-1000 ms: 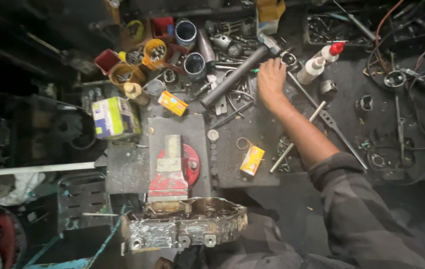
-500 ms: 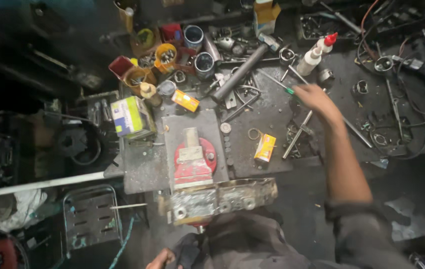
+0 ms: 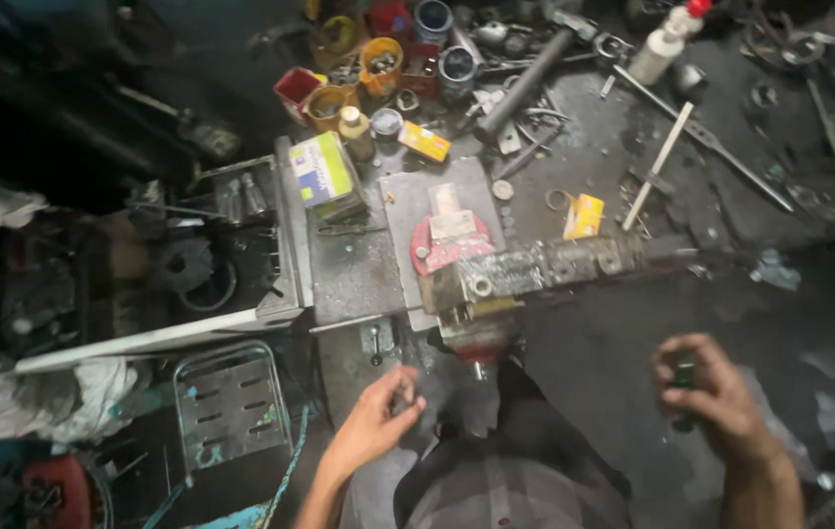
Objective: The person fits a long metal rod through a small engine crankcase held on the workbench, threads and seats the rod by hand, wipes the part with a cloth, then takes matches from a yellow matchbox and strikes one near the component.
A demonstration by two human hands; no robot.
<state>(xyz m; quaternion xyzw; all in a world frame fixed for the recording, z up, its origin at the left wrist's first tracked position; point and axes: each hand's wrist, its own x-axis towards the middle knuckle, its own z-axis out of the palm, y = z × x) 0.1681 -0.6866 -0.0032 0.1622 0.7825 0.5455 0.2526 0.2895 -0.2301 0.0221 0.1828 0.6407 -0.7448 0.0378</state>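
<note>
My right hand [image 3: 716, 397] is low at the right, in front of the bench, closed around a small dark green-tipped tool [image 3: 684, 375]. My left hand [image 3: 378, 421] is low in the middle, fingers pinched on a small dark part that I cannot make out. Just above both hands, a red bench vise [image 3: 456, 257] clamps a long grimy metal casting [image 3: 545, 266] lying across its jaws.
The dark greasy workbench [image 3: 789, 225] carries a grey pipe [image 3: 525, 80], a white bottle with a red cap [image 3: 662, 44], small yellow boxes [image 3: 584, 216], a green-and-yellow box [image 3: 324, 171], several cups and tins [image 3: 378, 64], wrenches and a pale stick [image 3: 660, 165]. A metal stool [image 3: 231, 402] stands lower left.
My right hand has pulled back from the bench top to in front of the vise, now holding the small tool. My left hand has come up into view. The camera has tilted.
</note>
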